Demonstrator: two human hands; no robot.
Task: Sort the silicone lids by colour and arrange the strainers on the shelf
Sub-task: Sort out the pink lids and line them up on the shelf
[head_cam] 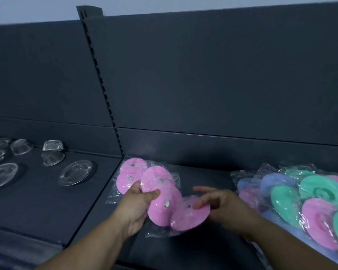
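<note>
Here, bagged pink lids [160, 203], left hand [136, 204] gripping, right hand [223, 206] pinching

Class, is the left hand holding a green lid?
No, the left hand grips pink lids; green lids lie apart, farther right.

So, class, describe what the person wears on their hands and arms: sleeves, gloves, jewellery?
Nothing worn shows. The left hand and right hand are ungloved and ringless; both forearms are bare to the frame's edge, with no sleeve, watch or bracelet in view.
</note>
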